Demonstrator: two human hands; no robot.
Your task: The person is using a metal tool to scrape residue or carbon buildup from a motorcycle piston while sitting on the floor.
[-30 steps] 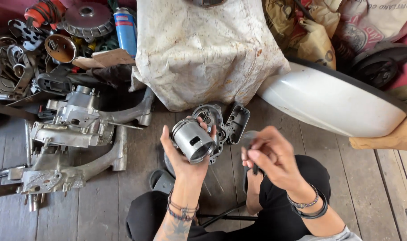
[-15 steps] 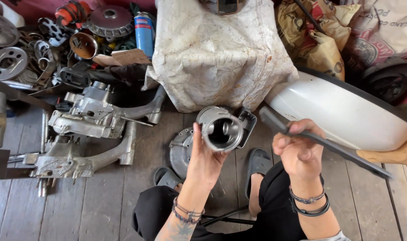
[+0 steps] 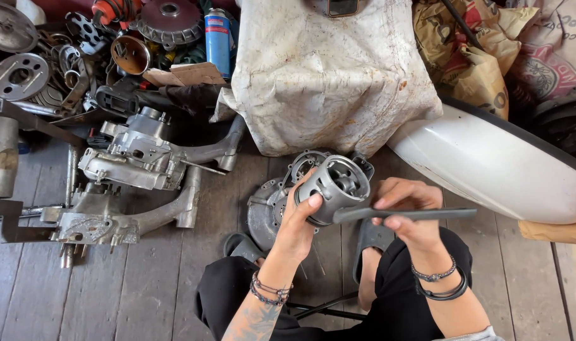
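The grey metal cylinder (image 3: pixel 334 187) sits mid-frame, gripped in the left hand (image 3: pixel 298 224), open bore facing up-right, while the right hand (image 3: pixel 409 211) pinches a flat dark file (image 3: pixel 404 215) lying crosswise against its rim.

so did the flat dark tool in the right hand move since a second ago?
Yes. The flat tool has come up and now lies level against the piston, just below the white fender.

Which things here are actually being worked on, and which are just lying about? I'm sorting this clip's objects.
In hand:
left hand holding grey metal cylinder
right hand holding flat dark file, laid against the cylinder's rim

Lying about:
engine casings
round cover plate
blue spray can
white fender
stained cloth
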